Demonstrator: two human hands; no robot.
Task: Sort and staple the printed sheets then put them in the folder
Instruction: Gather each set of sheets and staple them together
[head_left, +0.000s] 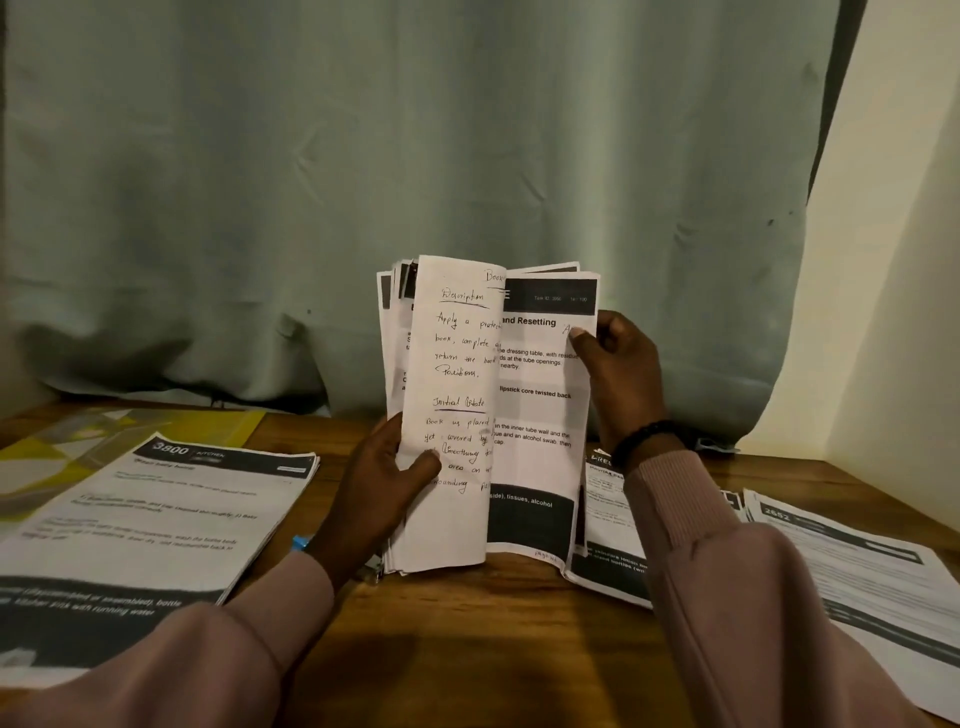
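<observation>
Grey-green curtain hangs behind a wooden desk (467, 623). Both hands hold a stack of printed sheets (540, 415) upright: left hand (379, 488) grips the folded-back pages, right hand (621, 379) pinches the top corner, prob. to leaf & sort. Sorted piles (145, 525) lie either side.

Between two paper piles (140, 519) (872, 571) on the table (467, 623), upright sheets (493, 415) stand before the curtain (415, 156).

Grey-green curtain (415, 156), cream wall (904, 260), wooden table (467, 623)
</observation>
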